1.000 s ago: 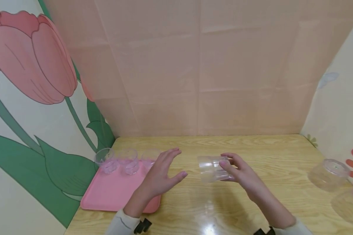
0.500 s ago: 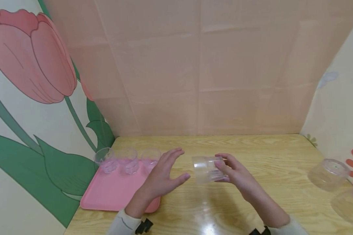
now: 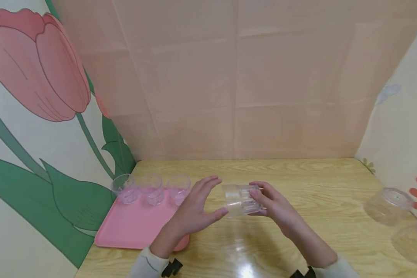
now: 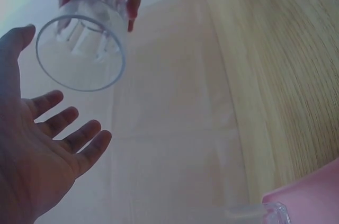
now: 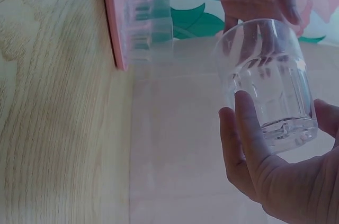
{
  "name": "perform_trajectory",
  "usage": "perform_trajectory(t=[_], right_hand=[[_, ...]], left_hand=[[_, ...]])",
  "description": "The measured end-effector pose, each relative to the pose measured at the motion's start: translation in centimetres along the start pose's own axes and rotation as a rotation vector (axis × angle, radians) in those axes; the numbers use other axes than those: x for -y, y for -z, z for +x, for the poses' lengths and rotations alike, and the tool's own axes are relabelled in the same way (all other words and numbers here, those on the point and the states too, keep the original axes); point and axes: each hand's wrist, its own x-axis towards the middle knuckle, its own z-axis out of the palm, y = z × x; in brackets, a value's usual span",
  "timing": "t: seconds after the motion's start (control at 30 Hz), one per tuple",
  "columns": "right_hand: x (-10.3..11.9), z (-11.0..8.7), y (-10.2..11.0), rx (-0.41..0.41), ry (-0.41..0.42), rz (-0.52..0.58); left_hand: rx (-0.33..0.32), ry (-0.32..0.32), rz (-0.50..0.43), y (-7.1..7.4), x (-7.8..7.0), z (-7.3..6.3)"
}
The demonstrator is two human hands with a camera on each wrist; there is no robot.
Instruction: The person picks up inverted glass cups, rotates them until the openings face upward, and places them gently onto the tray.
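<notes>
A clear, fluted cup point(image 3: 238, 200) is held on its side above the table, its mouth toward my left hand. My right hand point(image 3: 276, 206) grips it near its base, thumb on one side and fingers on the other, as the right wrist view shows. Facing the rim, my left hand point(image 3: 194, 210) has its fingers spread and thumb apart, with the rim between thumb and fingertips. In the left wrist view the cup's round rim point(image 4: 79, 89) lies just beyond the left palm point(image 4: 37, 166).
A pink tray point(image 3: 135, 227) lies at the left with three clear cups point(image 3: 155, 195) upright along its far edge. Two clear cups stand upside down at the right, one point(image 3: 387, 208) behind the other point(image 3: 411, 243). A pink cloth backdrop point(image 3: 236, 85) rises behind the wooden table point(image 3: 319, 181).
My right hand has carried the cup leftward toward my left hand. The left hand has shifted slightly right, its fingers still spread. The tray and other cups have stayed put.
</notes>
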Motion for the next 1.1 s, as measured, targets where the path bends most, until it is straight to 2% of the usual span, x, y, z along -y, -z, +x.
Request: perform_trajectory(t=[0.57,0.87,1.1], right_hand=[[0.3,0.0,-0.7,0.026,-0.006,0.039],[0.4,-0.2,-1.0,0.066,-0.019,0.117],[0.0,-0.2,-1.1,0.125,-0.007,0.202]], left_hand=[[0.021,0.006,-0.007,-0.2,-0.8,0.0],[0.033,0.013,-0.003,-0.3,-1.3,0.0],[0.020,0.028,-0.093,-0.5,-1.7,0.1]])
